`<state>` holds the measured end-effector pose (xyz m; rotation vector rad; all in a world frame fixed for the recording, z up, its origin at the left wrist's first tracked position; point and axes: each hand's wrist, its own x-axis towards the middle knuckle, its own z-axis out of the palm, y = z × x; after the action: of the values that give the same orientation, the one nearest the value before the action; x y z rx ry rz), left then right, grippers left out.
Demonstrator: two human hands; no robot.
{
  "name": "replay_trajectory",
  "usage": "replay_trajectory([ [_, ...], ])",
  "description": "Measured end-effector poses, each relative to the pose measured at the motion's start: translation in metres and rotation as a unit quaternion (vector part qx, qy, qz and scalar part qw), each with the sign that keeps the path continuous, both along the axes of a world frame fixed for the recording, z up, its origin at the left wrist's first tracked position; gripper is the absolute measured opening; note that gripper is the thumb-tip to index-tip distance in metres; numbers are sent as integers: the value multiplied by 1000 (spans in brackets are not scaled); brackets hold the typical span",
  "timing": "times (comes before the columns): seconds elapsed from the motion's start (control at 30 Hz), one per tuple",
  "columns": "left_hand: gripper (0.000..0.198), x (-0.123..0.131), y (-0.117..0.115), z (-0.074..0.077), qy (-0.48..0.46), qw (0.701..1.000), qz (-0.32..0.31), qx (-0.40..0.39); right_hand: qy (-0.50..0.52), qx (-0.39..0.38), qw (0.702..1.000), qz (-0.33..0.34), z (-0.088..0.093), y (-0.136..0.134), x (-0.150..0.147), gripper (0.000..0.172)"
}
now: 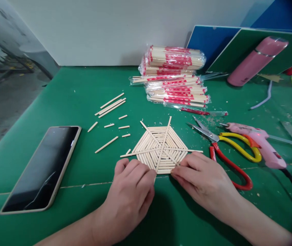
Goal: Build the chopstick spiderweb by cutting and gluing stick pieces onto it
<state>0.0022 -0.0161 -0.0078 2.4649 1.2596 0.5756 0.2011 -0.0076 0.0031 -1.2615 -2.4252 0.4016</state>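
Your left hand (133,191) lies knuckles-up at the near edge of the hexagonal stick mat (161,147). The wrist comes in from 7 o'clock. Its fingers are curled and pressed close together, and the tips meet the mat's rim at about 7 o'clock. The tips are tucked under, so I cannot tell whether they pinch a stick or only press on one.

Your right hand (204,184) comes in from 4 o'clock and lies flatter. Its fingers are stretched out side by side, with the tips touching the mat's rim at about 5 o'clock. The thumb is hidden, so I cannot tell its grip either.

The mat lies flat on the green table (84,82), just ahead of both hands in the middle of your view. Long spokes cross its centre and stick out past the rim.

- **At 3 o'clock:** the red-and-yellow scissors (228,150) lie just beside your right hand, and the pink glue gun (259,143) lies beyond them.
- **At 10 o'clock:** cut sticks (110,116) lie scattered.
- **At 9 o'clock:** a phone (42,167) lies face up, well apart from the mat.
- **At 12 o'clock:** wrapped chopstick packs (174,78) are stacked.
- **At 2 o'clock:** a pink flask (257,61) lies on its side.

Nothing stands between your hands and the mat.
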Motion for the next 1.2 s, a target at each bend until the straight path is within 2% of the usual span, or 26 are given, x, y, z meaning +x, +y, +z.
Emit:
replay_trajectory([
  [0.23,25,1,-3,-6,46,993,-16,104,-18,-1,1000,-3,-1,-1,0,21],
  [0.33,29,3,-5,-7,63,990,-17,122,-13,3,1000,-8,-2,-1,0,20],
  [0.47,29,3,-6,-7,74,989,-26,123,25,-15,999,-17,-3,-2,5,17],
  [0.57,29,2,-6,-7,77,989,-26,121,67,-46,995,-66,-3,-3,13,23],
  [0.7,28,2,-5,-7,77,989,-29,124,92,-89,985,-115,-3,-7,21,16],
  [1.2,29,1,-4,-6,66,992,-32,102,69,-96,989,-94,-6,-5,20,6],
])
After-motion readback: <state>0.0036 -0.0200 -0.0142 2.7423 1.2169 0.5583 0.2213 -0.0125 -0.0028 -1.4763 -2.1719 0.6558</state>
